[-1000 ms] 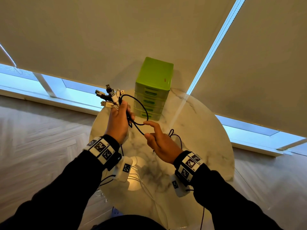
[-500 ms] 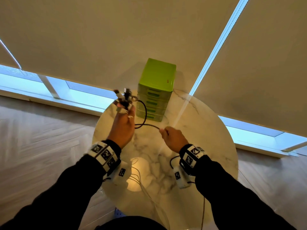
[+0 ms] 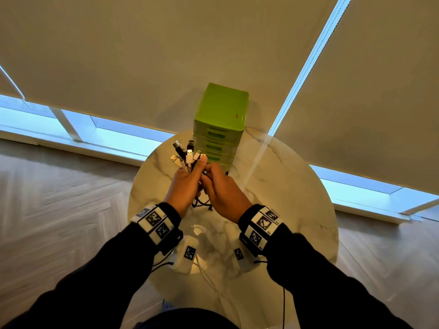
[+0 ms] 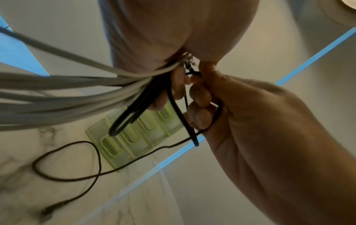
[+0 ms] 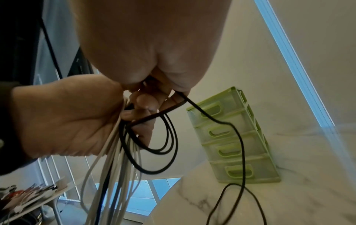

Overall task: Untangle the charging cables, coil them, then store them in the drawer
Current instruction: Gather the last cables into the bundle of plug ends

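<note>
Both hands are up above the table (image 3: 297, 186), close together, knuckles almost touching. The left hand (image 3: 184, 186) has its fingers curled tight round a bunch of cables (image 5: 115, 159). White ones and black ones hang down out of the bottom of that fist. Their plugs (image 3: 187, 151) stick up past the fingertips like a little fan.

The right hand (image 3: 223, 188) is just beside the left fingers. Its fingers (image 4: 200, 105) are curled too, and they pinch a thin black cable (image 4: 77, 152). Small black loops (image 5: 163, 137) hang between the two sets of fingers, right under the left fingertips.

From the right fingers the black cable drops down to the table, makes a loose curl there, and ends in a plug (image 4: 48, 211) lying flat on the marble, well below both hands.

Past the fingertips, at the far edge of the table, stands a green drawer box (image 3: 221, 124). All its drawers are shut. No cable is inside it that can be seen. Behind it are blinds (image 3: 166, 55) and a strip of bright window.
</note>
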{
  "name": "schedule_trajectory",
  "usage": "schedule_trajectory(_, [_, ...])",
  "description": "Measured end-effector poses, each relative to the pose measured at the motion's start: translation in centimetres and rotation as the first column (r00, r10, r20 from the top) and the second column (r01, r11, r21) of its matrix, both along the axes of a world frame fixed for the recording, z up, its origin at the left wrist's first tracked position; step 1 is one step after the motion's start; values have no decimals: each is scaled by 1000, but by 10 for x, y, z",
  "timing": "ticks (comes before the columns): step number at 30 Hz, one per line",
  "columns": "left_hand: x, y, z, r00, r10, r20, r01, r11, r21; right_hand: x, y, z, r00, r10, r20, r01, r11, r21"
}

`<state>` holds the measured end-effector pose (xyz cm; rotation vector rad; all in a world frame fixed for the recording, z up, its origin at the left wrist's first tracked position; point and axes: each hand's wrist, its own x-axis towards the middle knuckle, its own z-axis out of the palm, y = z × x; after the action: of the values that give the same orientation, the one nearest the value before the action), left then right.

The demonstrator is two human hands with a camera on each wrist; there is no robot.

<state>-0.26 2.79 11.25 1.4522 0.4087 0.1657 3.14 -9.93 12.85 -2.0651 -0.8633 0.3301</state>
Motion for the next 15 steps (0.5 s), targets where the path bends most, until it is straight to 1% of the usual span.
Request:
schedule_trajectory(2, [2, 4, 2, 1000, 15, -12, -15, 1000, -23, -3, -2, -3, 1000, 19, -25, -18, 999, 49])
schedule_trajectory(4, [5, 9, 5, 997, 69, -25, -70, 997, -46, -7, -6, -6, 999, 30, -30, -28, 998, 62])
schedule_trajectory(8, [11, 16, 8, 986, 164, -37, -163, 986, 25, -11, -19, -15, 1000, 27, -5, -26, 999, 28])
schedule_trajectory(10, [14, 24, 12, 966, 256, -21, -255, 966, 34, -8, -30, -24, 997, 35, 70, -33, 999, -31])
schedule_trajectory(11, [17, 32, 14, 949, 316, -20, -315, 948, 44, -4, -38, -30, 996, 50, 81, -43, 996, -83])
schedule_trajectory(12, [18, 40, 17, 928, 372, -21, -371, 927, 56, -1, -48, -37, 997, 63, 47, -56, 988, -142])
schedule_trajectory(13, [19, 47, 20, 913, 408, -11, -407, 912, 53, 2, -59, -44, 998, 63, -21, -66, 979, -193])
schedule_trajectory(14, [19, 53, 23, 907, 421, 8, -421, 907, 30, 6, -70, -51, 995, 53, -84, -71, 970, -233])
schedule_trajectory(15, [19, 56, 24, 910, 413, 31, -413, 911, 3, 9, -82, -58, 992, 37, -117, -67, 964, -257])
